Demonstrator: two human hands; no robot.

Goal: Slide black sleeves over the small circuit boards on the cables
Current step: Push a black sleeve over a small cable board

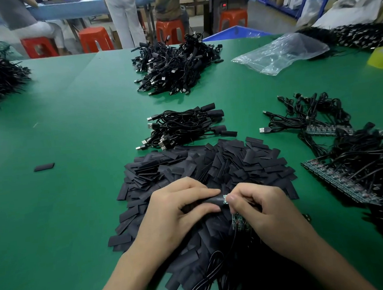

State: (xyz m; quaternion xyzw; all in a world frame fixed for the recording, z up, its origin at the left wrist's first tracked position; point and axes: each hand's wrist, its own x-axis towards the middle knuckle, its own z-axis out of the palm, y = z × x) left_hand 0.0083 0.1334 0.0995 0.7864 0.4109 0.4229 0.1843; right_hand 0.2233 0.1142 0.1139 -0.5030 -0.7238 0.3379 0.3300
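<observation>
My left hand [179, 213] pinches a black sleeve [213, 199] between thumb and forefinger, above a big heap of flat black sleeves [221, 163]. My right hand [258, 210] pinches a small green circuit board [225, 199] whose end shows just outside the sleeve's mouth. A second green board [236, 222] sticks out under my right hand, with black cables [209, 277] trailing down toward me. Whether my right hand also holds that second board is hidden by its fingers.
A bundle of sleeved cables [184, 127] lies behind the heap, a larger cable pile [176, 64] farther back. Cables with bare boards [355, 165] lie at the right. A plastic bag [281, 52], one stray sleeve [44, 167], and people at a far bench.
</observation>
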